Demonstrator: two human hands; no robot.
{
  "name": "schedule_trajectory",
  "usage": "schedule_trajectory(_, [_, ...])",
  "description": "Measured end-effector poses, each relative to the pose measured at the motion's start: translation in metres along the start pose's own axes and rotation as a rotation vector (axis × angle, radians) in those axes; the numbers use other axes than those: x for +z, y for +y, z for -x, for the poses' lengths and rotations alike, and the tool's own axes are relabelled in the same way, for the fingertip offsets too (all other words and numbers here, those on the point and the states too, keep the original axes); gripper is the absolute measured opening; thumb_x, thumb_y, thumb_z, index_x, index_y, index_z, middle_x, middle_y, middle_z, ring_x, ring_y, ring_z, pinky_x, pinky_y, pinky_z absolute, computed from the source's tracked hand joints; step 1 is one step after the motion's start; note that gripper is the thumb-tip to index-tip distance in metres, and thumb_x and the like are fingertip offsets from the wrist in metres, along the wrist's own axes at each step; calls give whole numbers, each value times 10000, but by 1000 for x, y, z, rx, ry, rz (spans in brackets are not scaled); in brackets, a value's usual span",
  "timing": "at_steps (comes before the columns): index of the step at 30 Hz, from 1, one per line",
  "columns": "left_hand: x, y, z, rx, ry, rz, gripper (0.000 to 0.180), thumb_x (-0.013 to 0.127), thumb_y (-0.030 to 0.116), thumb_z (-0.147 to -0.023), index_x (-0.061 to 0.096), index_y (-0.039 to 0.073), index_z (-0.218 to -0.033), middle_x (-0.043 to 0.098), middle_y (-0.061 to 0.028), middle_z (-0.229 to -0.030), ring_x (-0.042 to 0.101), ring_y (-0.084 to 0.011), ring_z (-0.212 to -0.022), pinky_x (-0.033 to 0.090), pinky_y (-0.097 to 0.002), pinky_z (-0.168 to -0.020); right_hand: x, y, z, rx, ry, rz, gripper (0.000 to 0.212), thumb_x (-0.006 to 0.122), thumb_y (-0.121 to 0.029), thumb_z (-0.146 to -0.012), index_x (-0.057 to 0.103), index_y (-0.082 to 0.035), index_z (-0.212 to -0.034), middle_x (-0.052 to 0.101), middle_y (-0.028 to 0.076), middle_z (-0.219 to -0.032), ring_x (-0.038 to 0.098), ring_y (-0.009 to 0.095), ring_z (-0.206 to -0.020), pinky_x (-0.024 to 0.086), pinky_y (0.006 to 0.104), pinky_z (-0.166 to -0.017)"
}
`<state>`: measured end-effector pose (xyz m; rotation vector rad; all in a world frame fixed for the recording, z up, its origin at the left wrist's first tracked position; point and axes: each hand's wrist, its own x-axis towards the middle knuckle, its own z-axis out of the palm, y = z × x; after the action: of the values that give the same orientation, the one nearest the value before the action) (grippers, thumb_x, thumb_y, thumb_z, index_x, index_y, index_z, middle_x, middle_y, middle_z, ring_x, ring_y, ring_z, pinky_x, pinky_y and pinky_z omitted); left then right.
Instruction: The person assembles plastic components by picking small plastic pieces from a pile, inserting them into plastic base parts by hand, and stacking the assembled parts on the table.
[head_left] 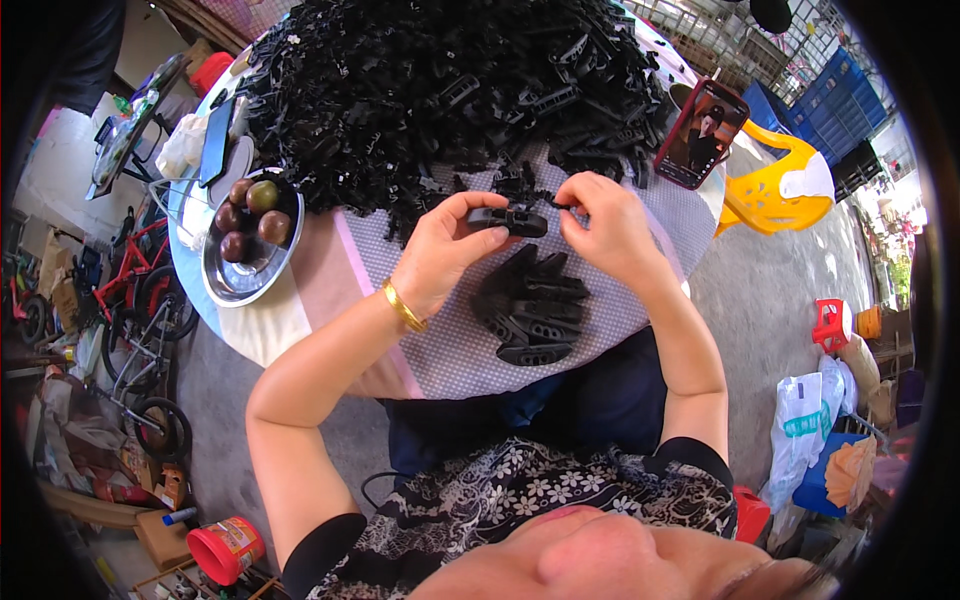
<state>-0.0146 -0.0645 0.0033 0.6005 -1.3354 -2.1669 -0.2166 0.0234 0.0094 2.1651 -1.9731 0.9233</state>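
Note:
Between the thumb and fingers of my left hand (440, 248) is a long, rounded black plastic part (520, 223), held level over the table. Just to its right, my right hand (612, 228) is closed in a pinch. A tiny dark bit shows at its fingertips, too small to name. Below both hands, near the table's front edge, lies a small stack of similar black plastic parts (535, 312). Beyond my hands a large heap of loose black plastic pieces (430, 90) covers the far part of the table.
A round table (350, 352) with a patchwork cloth bears everything. At left stands a metal bowl (248, 285) of round, dark fruit; at right, a propped phone (703, 135) shows a picture. A yellow plastic chair (775, 190) is beyond the right edge. Bicycles (150, 340) stand at left.

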Motion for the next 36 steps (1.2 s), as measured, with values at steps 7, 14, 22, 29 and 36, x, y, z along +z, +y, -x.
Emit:
schedule_trajectory(7, [5,-2,2,41,-36,-160,340,604,-34,-850,511,-26,-1176,622,-89,-1036,618,-165,-987,501,-280,-907,-1,-29,0,86,141,-652,161,646,3,-771,644,-8,-931,609,83,-860,600,195,-702,488,270,-634])
schedule_trajectory(14, [7,3,6,25,-10,-236,357,598,-55,-839,519,-17,-1185,626,-70,-1017,623,-132,-941,510,-252,-865,7,-35,3,-51,255,-449,144,717,-37,-741,665,-12,-872,642,105,-886,625,239,-774,504,297,-665])
schedule_trajectory(22, [7,1,7,37,-18,-179,352,601,-49,-840,526,-21,-1183,623,-78,-1041,610,-124,-951,503,-254,-870,6,-36,5,-35,201,-458,124,706,-19,-738,657,-5,-851,644,97,-910,630,252,-838,518,313,-701])
schedule_trajectory(29, [4,5,7,40,-28,-97,367,627,-11,-842,522,-29,-1192,624,-96,-1067,600,-123,-962,498,-246,-856,-3,-46,5,-142,238,-298,219,706,-65,-746,635,4,-942,644,121,-894,636,260,-779,521,304,-669])
schedule_trajectory(36, [14,13,19,207,-31,-480,354,633,-4,-838,534,-21,-1177,640,-76,-1035,616,-89,-880,509,-213,-771,-8,-33,11,174,-117,-606,317,714,-128,-768,632,19,-1037,663,115,-787,648,187,-659,515,276,-648])
